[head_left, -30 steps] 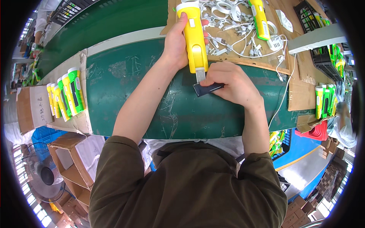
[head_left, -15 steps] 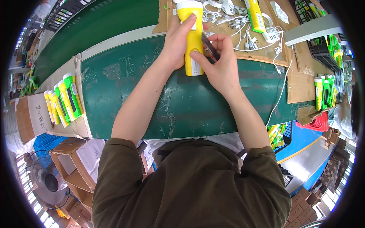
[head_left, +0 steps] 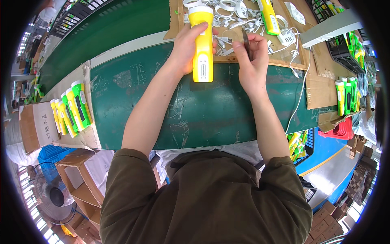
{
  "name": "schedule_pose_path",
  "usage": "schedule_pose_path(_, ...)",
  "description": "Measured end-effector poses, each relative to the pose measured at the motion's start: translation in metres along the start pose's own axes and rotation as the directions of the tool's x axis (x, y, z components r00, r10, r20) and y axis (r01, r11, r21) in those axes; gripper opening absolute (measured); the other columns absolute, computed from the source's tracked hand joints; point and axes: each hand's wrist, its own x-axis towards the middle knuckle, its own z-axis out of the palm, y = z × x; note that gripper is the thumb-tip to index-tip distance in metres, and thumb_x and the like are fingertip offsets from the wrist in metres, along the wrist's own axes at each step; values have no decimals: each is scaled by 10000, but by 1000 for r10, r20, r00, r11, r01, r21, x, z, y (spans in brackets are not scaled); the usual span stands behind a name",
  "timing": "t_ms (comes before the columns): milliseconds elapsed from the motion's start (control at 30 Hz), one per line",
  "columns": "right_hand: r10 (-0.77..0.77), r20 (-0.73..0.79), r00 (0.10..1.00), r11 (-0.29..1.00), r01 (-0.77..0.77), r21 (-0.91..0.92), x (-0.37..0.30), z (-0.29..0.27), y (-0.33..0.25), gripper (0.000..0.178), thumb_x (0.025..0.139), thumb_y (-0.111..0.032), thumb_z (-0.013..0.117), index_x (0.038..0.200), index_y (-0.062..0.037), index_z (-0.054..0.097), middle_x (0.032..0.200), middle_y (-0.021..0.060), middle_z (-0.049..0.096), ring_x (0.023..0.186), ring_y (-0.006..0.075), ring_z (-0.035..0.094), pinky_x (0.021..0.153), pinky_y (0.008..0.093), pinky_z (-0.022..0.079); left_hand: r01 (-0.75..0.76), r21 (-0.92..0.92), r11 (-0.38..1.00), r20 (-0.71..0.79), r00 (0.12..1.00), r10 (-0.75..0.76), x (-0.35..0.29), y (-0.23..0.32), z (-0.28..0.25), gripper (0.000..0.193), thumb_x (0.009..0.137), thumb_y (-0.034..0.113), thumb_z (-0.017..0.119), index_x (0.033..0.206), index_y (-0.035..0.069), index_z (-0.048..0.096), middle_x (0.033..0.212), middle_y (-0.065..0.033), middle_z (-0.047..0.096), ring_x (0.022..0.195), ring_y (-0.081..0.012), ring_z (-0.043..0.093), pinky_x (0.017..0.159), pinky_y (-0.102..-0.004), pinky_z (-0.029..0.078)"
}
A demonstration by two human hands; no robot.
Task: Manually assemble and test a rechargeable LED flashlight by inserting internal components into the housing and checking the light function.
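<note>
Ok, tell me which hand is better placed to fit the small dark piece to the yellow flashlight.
Right. The right hand pinches the small dark piece in its fingers beside the yellow flashlight, while the left hand is wrapped around the flashlight body.

Green counter point(head_left: 203, 118) is carrying everything, its scratched top lying bare just below both grips. Cardboard sheet point(head_left: 284, 61) is lying on it just beyond the grips, running off to the right grip's side. White cables point(head_left: 227, 12) and a yellow flashlight point(head_left: 270, 16) are sitting on that sheet past the right grip. Another cardboard piece point(head_left: 87, 138) is lying well left of the left grip, carrying a row of yellow-green flashlights point(head_left: 71, 112).
</note>
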Motion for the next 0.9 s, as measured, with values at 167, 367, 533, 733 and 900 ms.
schedule_pose_path(167,-110,390,914,889,266,-372,5,-15,-7,126,901,-105,631,973,-17,578,857,108,611,674,211,573,641,303,466,-176,144,974,-2,984,178,-7,-2,8,398,977,350,495,1234,61,401,988,-134,610,778,-206,632,684,-344,545)
schedule_pose_path(367,47,474,879,685,317,-656,1,-19,-27,193,827,-194,707,958,-54,683,818,115,679,705,301,647,637,356,508,-243,190,951,130,967,221,-6,-9,7,399,1018,398,403,1277,96,365,1081,-162,619,843,-218,656,734,-357,548)
schedule_pose_path(533,104,696,711,769,386,-510,-2,-11,-29,107,746,-62,710,844,-55,668,671,92,583,626,291,570,595,355,444,-197,64,978,136,973,187,3,-7,-5,490,993,395,484,1310,74,294,992,-157,626,734,-234,635,636,-375,546)
schedule_pose_path(733,-41,836,548,732,586,-348,-3,-12,-31,247,608,-28,710,838,-65,628,799,73,562,777,296,566,675,386,434,-48,-341,939,-110,994,11,8,-2,-6,525,986,556,350,1024,84,576,795,-95,620,672,-229,612,597,-374,517)
schedule_pose_path(900,-87,779,621,793,517,-323,-1,-14,-24,297,610,-40,753,868,-56,607,806,82,584,758,290,583,669,359,452,-30,-345,938,-42,999,16,5,-1,-9,506,996,533,344,1028,79,567,787,-99,617,652,-227,612,588,-359,519)
